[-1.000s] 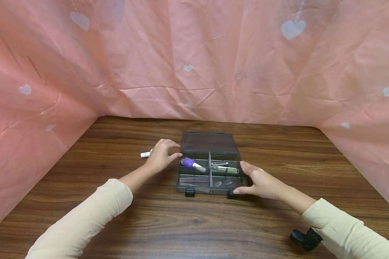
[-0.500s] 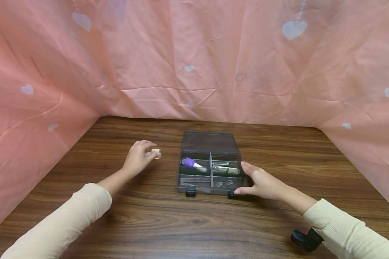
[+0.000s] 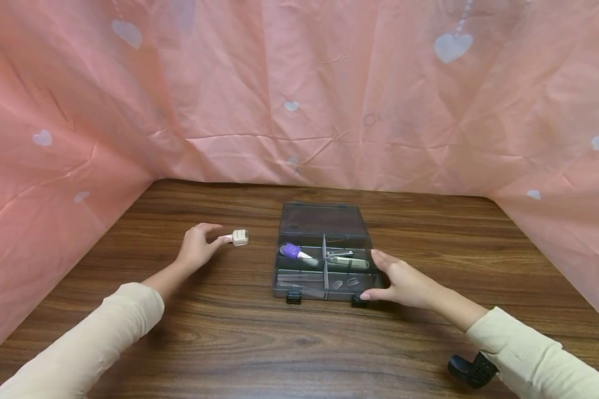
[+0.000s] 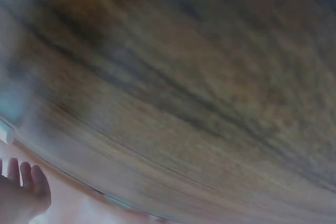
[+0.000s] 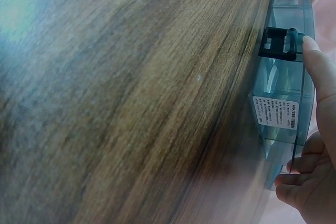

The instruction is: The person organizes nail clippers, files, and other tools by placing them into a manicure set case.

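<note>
Left hand (image 3: 196, 247) pinches a small white tube (image 3: 235, 238) just above the table (image 3: 259, 343), not yet boxed. Right hand (image 3: 404, 282), fingers relaxed, steadies the open organizer box (image 3: 324, 260).

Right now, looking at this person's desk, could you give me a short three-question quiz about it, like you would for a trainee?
1. True or false: the lid of the grey compartment box is open.
2. Which hand rests on that box? A left hand B right hand
3. Fill in: the left hand pinches a small ___ tube.

Key: 1 true; 2 B; 3 white.
</note>
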Demonstrator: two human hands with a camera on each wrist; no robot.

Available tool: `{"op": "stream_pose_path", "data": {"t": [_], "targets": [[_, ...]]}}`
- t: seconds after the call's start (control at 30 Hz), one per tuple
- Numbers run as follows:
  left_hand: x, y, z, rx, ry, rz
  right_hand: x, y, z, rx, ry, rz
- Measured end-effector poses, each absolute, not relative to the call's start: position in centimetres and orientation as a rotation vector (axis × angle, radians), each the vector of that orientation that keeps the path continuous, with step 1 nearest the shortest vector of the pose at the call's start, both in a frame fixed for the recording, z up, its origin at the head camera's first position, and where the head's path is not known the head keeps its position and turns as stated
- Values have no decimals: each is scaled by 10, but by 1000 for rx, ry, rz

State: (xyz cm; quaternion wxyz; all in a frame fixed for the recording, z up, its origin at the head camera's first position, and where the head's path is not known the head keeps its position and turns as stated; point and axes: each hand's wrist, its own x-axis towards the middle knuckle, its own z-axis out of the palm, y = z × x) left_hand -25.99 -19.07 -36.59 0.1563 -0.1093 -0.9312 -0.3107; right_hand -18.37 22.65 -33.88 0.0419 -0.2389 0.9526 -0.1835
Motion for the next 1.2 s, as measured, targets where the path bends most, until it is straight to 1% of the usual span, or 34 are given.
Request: {"op": "stream_pose_path", "data": {"t": [0.37,0.7,1.2], "targets": [[-268,-196,-369,-250,-2855,-814,-184,227,-341,-758,2935,-563],[-276,-193,-371,-225,-2843,-793,-184,227,-340,-753,2922,-563],[-272,-199,-366,-293,-2816,-865,-184,227,-340,-732,2913,-553]]}}
